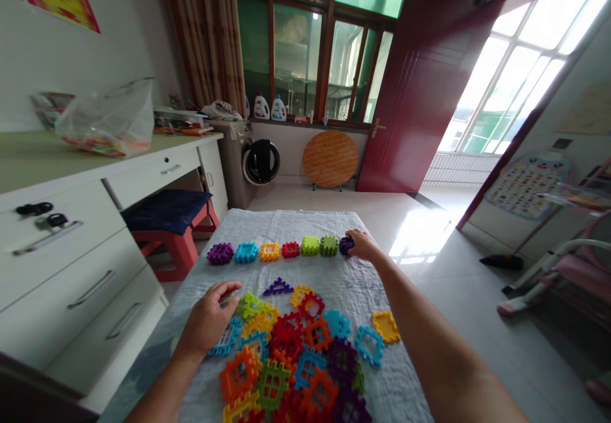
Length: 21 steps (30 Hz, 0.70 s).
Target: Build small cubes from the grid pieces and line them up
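My right hand has its fingers closed around a dark purple toy building block at the right end of a row. Leftward along that row sit a dark green block, a light green block, a red block, a yellow block, a blue block and a purple block. My left hand is open, fingers loosely curved, at the left edge of a heap of loose notched pieces. Close by its fingertips lies a light green piece. A purple triangle lies between row and heap.
A pale cloth covers the low surface. A yellow square piece lies near its right edge. On the left stand a white desk and a red stool. A washing machine and a red door are farther back.
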Each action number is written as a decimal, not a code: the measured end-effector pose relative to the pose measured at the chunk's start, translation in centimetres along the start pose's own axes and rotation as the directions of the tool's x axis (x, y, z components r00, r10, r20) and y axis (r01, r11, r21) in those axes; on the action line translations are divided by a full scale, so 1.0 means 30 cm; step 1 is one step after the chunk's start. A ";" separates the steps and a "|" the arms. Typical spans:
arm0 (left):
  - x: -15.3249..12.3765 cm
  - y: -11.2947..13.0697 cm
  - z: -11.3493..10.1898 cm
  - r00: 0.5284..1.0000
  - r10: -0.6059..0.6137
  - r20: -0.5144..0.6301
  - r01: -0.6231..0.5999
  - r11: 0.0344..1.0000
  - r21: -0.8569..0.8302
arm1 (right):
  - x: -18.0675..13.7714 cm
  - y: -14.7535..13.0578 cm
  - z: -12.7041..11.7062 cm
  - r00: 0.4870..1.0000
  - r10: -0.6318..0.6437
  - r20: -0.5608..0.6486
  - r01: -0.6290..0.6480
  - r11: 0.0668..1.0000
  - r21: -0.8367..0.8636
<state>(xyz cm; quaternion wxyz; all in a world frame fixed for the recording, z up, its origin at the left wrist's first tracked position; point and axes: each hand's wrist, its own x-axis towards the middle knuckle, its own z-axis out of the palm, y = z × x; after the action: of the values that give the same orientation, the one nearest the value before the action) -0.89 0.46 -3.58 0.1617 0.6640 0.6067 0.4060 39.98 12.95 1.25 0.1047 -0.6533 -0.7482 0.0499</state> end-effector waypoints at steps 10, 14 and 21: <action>0.000 0.032 -0.006 1.000 -0.017 0.010 0.017 1.000 0.006 | -0.273 -0.032 -0.076 0.956 -0.119 -0.269 0.214 0.909 0.359; -0.002 0.029 -0.008 1.000 -0.027 0.016 0.027 0.999 -0.017 | -0.402 -0.123 -0.050 0.968 -0.165 -0.189 0.233 0.869 0.436; -0.008 0.005 -0.009 0.998 -0.019 0.065 0.024 0.996 -0.081 | -0.440 -0.280 0.027 0.966 -0.226 -0.123 0.255 0.903 0.345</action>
<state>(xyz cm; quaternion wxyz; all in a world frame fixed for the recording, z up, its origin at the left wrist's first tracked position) -0.98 0.11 -3.39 0.2124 0.6629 0.5912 0.4073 33.32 -1.23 1.03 0.2572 -0.5272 -0.7966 0.1459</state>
